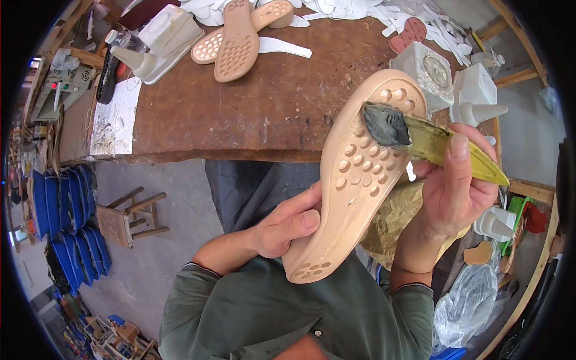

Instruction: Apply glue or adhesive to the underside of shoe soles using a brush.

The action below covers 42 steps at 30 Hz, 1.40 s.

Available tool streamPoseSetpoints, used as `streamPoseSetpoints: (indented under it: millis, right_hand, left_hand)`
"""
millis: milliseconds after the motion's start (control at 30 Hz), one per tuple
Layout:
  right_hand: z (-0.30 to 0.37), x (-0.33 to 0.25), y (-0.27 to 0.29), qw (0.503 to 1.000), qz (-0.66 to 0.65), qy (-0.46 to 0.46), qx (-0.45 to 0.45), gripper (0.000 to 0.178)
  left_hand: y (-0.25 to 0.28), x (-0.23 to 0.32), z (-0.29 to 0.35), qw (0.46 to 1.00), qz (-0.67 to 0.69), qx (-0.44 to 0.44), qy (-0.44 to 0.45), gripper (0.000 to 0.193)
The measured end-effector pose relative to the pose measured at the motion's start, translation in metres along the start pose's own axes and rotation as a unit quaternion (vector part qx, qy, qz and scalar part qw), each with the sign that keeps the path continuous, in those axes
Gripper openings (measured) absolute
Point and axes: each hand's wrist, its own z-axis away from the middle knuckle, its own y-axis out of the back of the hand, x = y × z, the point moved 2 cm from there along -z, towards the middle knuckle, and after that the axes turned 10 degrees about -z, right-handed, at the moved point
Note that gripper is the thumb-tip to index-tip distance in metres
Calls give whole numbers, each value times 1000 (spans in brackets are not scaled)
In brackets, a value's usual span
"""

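My left hand [287,223] grips the narrow heel part of a beige shoe sole [354,180], fingers on one side and thumb on its edge. The sole is held up at a tilt, its wide end upper right, and its face is full of round hollows. In my right hand [457,186] is a yellow-green glue brush [441,144], a flat strip pinched between thumb and fingers. Its dark, matted tip lies over the hollows at the wide end; whether it presses on the surface I cannot tell.
On the brown table [198,120] lie more beige soles [237,45], a red sole-shaped piece [408,35] and white cut-outs [336,7]. White glue bottles [171,36] stand left; a white tub [423,72] and another bottle [474,93] stand right. A wooden stool [129,216] is on the floor at left.
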Motion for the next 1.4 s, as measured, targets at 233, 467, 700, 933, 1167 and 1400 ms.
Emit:
streamPoseSetpoints:
  millis: [233,467,700,933,1167,1400]
  right_hand:
    - [23,-5,2,993,27,-25,-113,17]
    - [42,-6,18,985,99,10,-140,22]
    - [56,-2,10,978,-11,72,-195,19]
    - [79,-9,1,972,24,114,-205,22]
    - [96,-16,-5,966,30,102,-237,25]
    - [100,-22,-12,957,46,90,-273,26]
  left_hand:
    - [-2,12,-5,1000,10,7,-16,67]
    - [-6,36,-9,998,-45,22,-31,69]
    - [-4,35,-14,994,-11,47,-99,68]
    - [-1,32,-18,981,-47,136,-127,76]
    - [-1,38,-14,972,-48,179,-145,66]
    - [2,43,-6,975,65,155,-146,50]
